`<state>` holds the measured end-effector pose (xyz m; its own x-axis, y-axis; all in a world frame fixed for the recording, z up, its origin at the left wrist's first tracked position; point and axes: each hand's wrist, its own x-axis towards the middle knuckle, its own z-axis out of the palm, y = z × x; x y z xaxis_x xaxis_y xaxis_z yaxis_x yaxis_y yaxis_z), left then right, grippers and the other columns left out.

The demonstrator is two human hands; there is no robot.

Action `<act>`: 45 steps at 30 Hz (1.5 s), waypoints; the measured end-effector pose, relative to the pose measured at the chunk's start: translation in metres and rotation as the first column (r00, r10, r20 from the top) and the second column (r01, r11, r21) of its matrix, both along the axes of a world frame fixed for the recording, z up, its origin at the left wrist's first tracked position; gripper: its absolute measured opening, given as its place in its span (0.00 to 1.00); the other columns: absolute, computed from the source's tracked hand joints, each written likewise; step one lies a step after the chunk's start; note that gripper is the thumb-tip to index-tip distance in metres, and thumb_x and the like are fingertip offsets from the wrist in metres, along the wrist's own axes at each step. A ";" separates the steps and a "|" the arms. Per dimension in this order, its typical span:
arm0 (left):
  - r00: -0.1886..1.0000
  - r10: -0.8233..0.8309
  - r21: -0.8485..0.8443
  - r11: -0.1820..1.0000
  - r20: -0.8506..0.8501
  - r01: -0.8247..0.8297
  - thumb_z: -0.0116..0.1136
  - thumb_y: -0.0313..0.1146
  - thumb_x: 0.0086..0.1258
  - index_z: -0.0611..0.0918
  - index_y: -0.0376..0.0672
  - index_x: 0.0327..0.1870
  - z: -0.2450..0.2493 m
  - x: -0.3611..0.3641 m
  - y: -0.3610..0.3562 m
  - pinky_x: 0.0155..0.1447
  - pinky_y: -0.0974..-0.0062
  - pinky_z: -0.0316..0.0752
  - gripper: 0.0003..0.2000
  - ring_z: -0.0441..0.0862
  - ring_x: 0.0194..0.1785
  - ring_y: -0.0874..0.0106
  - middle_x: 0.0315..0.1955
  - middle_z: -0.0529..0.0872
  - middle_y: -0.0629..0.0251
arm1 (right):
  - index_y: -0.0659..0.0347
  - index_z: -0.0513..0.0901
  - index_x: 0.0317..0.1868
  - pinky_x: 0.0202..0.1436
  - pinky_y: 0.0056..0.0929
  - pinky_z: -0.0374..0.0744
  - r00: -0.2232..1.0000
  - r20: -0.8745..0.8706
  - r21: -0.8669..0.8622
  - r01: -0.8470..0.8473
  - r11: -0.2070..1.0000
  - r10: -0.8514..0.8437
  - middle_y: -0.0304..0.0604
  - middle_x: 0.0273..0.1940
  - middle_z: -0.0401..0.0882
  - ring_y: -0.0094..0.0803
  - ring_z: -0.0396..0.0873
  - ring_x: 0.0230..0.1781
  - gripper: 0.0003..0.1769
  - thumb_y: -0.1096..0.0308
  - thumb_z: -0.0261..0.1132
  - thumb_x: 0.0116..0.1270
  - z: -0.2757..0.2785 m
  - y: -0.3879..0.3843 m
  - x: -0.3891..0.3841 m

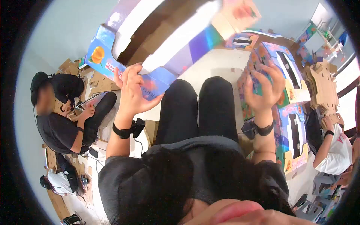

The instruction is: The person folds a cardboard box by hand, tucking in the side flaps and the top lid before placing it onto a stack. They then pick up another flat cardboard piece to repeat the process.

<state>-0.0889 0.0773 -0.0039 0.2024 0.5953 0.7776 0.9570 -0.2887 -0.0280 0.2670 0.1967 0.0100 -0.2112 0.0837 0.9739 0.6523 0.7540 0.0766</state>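
Note:
A colourful printed cardboard box (189,56), open and showing its brown inside, is held up in front of me. Its side panels carry blue and purple print with an orange flower, and its far right corner is blurred. My left hand (135,90) grips the near edge by a blue flap, thumb on one side and fingers on the other. My right hand (264,87) is apart from that box, its fingers spread and slightly curled with nothing in them. It overlaps a stack of similar printed boxes (283,108) with dark handle slots on my right.
Another printed box (242,40) lies beyond my knees. Flat brown cardboard pieces (321,86) are stacked at right, beside a person in a white shirt (333,152). At left, a person in black (62,129) sits near more cardboard (99,82). Grey plastic stools (318,208) stand at lower right.

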 end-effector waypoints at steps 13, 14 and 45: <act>0.915 -0.340 -0.437 0.872 -0.215 0.221 0.73 0.32 0.44 0.73 0.44 0.49 0.012 0.011 -0.041 0.81 0.44 0.42 0.29 0.71 0.70 0.56 0.58 0.77 0.57 | 0.63 0.83 0.48 0.53 0.40 0.70 0.908 0.372 -0.176 -0.134 0.975 0.192 0.45 0.42 0.79 0.43 0.77 0.46 0.28 0.46 0.69 0.59 -0.032 -0.015 -0.018; 0.921 -0.307 -0.425 0.886 -0.238 0.185 0.74 0.33 0.44 0.73 0.44 0.52 0.014 0.010 -0.040 0.81 0.44 0.41 0.31 0.69 0.71 0.56 0.59 0.76 0.57 | 0.62 0.83 0.47 0.50 0.40 0.70 0.914 0.362 -0.202 -0.117 0.972 0.185 0.44 0.40 0.78 0.42 0.76 0.43 0.28 0.46 0.69 0.59 -0.034 -0.015 -0.020; 0.933 -0.346 -0.196 0.913 0.099 0.359 0.70 0.47 0.61 0.77 0.45 0.63 -0.023 0.089 -0.028 0.70 0.51 0.64 0.30 0.78 0.61 0.58 0.56 0.82 0.60 | 0.54 0.70 0.72 0.81 0.61 0.43 0.988 0.144 -0.146 0.078 0.986 -0.057 0.49 0.75 0.62 0.51 0.49 0.81 0.50 0.47 0.77 0.49 0.024 -0.043 -0.006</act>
<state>0.0001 0.0496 -0.0266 0.3850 0.6431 0.6619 0.7899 -0.6005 0.1240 0.2608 0.1541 0.0340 -0.3322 0.2462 0.9105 0.6930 0.7186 0.0585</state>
